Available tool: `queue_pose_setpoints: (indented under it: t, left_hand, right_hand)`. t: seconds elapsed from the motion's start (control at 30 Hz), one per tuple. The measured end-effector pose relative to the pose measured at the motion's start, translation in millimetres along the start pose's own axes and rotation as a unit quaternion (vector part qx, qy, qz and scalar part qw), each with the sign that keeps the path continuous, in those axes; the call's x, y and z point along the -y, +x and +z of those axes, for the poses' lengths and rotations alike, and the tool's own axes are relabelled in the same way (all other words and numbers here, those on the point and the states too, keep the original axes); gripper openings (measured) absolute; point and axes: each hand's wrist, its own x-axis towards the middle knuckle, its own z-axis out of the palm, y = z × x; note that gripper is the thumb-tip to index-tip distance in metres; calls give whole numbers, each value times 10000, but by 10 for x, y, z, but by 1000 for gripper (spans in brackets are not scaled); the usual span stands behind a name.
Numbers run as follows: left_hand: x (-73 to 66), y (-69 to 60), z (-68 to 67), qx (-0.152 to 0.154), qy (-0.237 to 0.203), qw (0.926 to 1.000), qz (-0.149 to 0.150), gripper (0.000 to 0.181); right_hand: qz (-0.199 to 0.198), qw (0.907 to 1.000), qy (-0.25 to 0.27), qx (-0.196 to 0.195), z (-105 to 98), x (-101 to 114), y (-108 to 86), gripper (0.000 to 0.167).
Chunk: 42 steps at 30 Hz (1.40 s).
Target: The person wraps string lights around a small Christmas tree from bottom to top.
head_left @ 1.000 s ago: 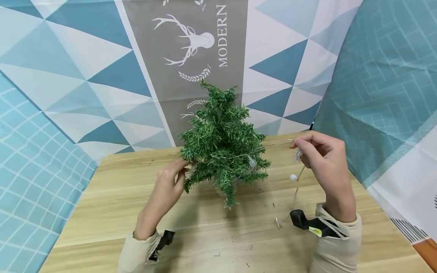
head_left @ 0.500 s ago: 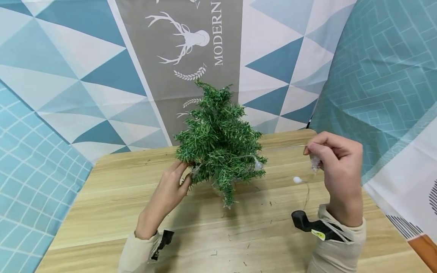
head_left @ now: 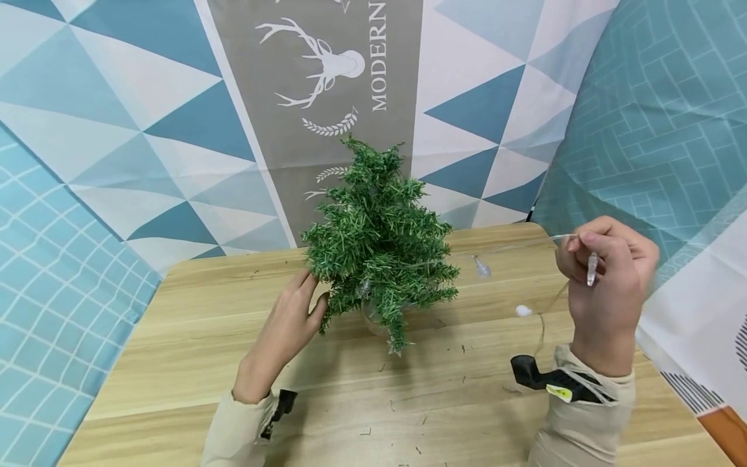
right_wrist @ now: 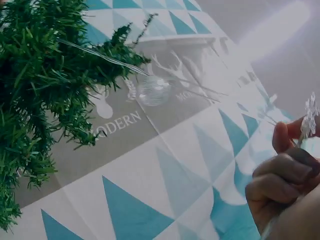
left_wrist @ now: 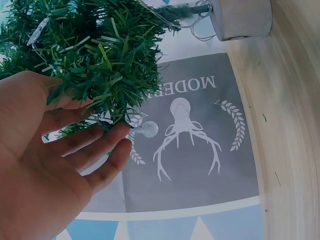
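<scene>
A small green artificial Christmas tree (head_left: pixel 379 220) stands on the wooden table. My left hand (head_left: pixel 287 327) is at its lower left branches, fingers lightly bent and touching the foliage; a clear bulb (left_wrist: pixel 147 129) shows by the fingertips in the left wrist view. Out to the right, my right hand (head_left: pixel 609 279) pinches the thin wire of a string of lights (head_left: pixel 525 244), stretched from the tree. A clear light piece (head_left: pixel 592 269) sticks out from that hand, looking jagged in the right wrist view. One clear bulb (head_left: pixel 481 266) hangs between tree and hand.
A white round bulb (head_left: pixel 523 311) hangs on slack wire below the right hand. The tree's pale round base (left_wrist: pixel 242 17) rests on the table (head_left: pixel 192 363), where bits of needle lie scattered. Patterned cloth (head_left: pixel 467 97) stands behind and at both sides.
My right hand has moved right, away from the tree, drawing the wire out. The clear bulb has swung out from the branches. My left hand has stayed near the lower left branches.
</scene>
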Motion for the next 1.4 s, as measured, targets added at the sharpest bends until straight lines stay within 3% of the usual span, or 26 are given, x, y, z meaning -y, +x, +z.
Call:
queue_pose_setpoints:
  t: [0.07, 0.13, 0.17, 0.23, 0.37, 0.5, 0.57, 0.67, 0.77, 0.83, 0.97, 1.07, 1.23, 1.27, 1.37, 1.4]
  left_hand:
    - [5, 6, 3, 2, 84, 10000, 1, 8]
    - [13, 4, 3, 23, 224, 9997, 16, 8]
    - [12, 4, -6, 16, 330, 9994, 30, 9]
    - [-5, -1, -44, -1, 583, 9983, 36, 12]
    - [-204, -66, -224, 174, 1105, 9937, 6, 32]
    - [-642, -222, -451, 382, 1479, 9882, 144, 38]
    - [-882, -291, -513, 266, 1379, 9891, 441, 30]
    - [-1171, -332, -498, -91, 829, 9898, 1154, 24]
    - [-1350, -283, -380, -313, 397, 9813, 1856, 31]
    - [-1425, -219, -275, -351, 367, 9745, 2185, 37]
    - [-1530, -81, -47, -232, 711, 9644, 2535, 46]
    - [-1571, 7, 79, -237, 941, 9639, 2481, 43]
    - [-1567, 91, 176, -545, 1113, 9698, 2099, 38]
    - [-1564, 102, 188, -580, 1170, 9704, 2030, 38]
    - [-1563, 129, 225, -566, 1289, 9713, 1915, 36]
    - [-1565, 134, 240, -538, 1297, 9717, 1898, 34]
  right_hand:
    - [403, 9930, 874, 691, -109, -9, 0, 30]
    - [854, 9746, 1608, 1304, -201, -25, 3, 32]
    - [1020, 9667, 1785, 1521, -241, -36, 6, 32]
    - [1171, 9616, 1789, 1718, -308, -65, 19, 30]
    - [1428, 9694, 980, 1740, -433, -67, 36, 38]
    - [1707, 9698, -89, 1739, -535, -25, 13, 44]
    - [1815, 9669, -595, 1694, -575, 0, 5, 43]
    - [1998, 9581, -1205, 1660, -642, 34, 6, 39]
    - [2223, 9435, -1706, 1768, -720, 69, 22, 36]
    - [2367, 9302, -2017, 1949, -772, 90, 42, 34]
    - [2620, 9058, -2488, 2211, -846, 147, 98, 29]
    - [2763, 8895, -2906, 2190, -853, 181, 156, 24]
    - [2825, 8505, -3909, 2098, -791, 98, 275, 19]
    - [2814, 8494, -3954, 2074, -785, 67, 292, 19]
    - [2846, 8584, -3838, 1866, -800, -13, 312, 22]
    - [2851, 8558, -3931, 1782, -815, -31, 307, 22]
